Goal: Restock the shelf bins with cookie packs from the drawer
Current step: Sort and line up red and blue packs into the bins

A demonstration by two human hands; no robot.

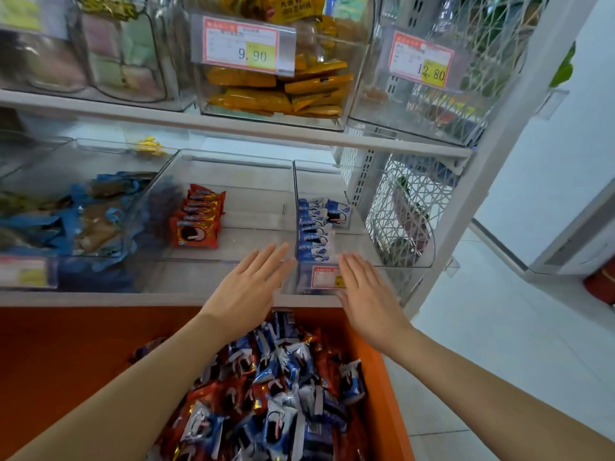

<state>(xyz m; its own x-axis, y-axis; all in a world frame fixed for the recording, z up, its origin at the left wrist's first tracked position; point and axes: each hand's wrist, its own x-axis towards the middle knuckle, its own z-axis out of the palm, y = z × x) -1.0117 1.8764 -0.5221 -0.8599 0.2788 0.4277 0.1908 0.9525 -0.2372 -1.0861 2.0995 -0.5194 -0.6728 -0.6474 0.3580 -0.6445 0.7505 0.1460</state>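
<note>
An open orange drawer [387, 387] below the shelf holds a heap of red and blue cookie packs [276, 387]. Above it, a clear middle bin [233, 174] has a short row of red packs [198, 216] at its left side. The clear right bin [346, 281] has a row of blue packs [314, 229] along its left wall. My left hand [253, 281] is held flat with straight fingers at the front of the middle bin. My right hand [366, 287] is flat too, in front of the right bin's price label. Neither hand holds anything.
A left bin [100, 148] holds blue and brown snack packs. The upper shelf carries clear bins of yellow packs [276, 91] with price tags 9.90 and 12.80. A white mesh panel [409, 207] closes the shelf's right end; tiled floor lies to the right.
</note>
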